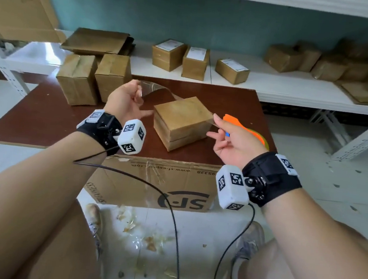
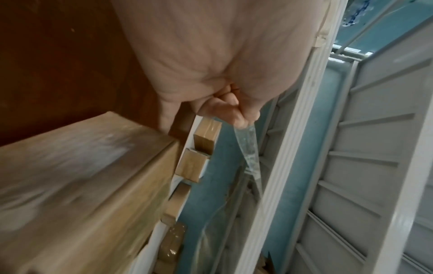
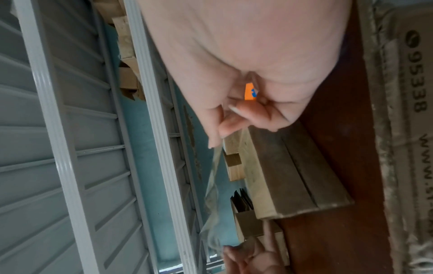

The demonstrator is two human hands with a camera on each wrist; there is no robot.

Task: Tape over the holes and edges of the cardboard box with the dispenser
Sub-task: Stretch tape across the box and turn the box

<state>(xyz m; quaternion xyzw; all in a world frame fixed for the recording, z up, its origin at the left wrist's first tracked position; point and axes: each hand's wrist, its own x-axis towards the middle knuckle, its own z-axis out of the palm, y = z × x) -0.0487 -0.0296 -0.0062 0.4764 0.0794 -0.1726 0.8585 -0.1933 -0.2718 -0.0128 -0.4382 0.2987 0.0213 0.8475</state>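
Tape: clear, wrinkled strip of adhesive tape (image 1: 158, 91) stretched between both hands' fingertips (over the box).
Left hand (image 1: 124, 101): pinching one end.
Right hand (image 1: 233, 141): pinching the other.
Box: squat brown cardboard box (image 1: 183, 122), glossy top.

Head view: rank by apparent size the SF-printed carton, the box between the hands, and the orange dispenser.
1. SF-printed carton, largest, though nearest the camera.
2. Box between the hands.
3. Orange dispenser, smallest; the right hand partly hides it.

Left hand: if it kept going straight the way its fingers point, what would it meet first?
Probably the box on the table: the left hand, pinching the clear tape, points right toward its top near corner. Depth is unclear; it might pass just above.
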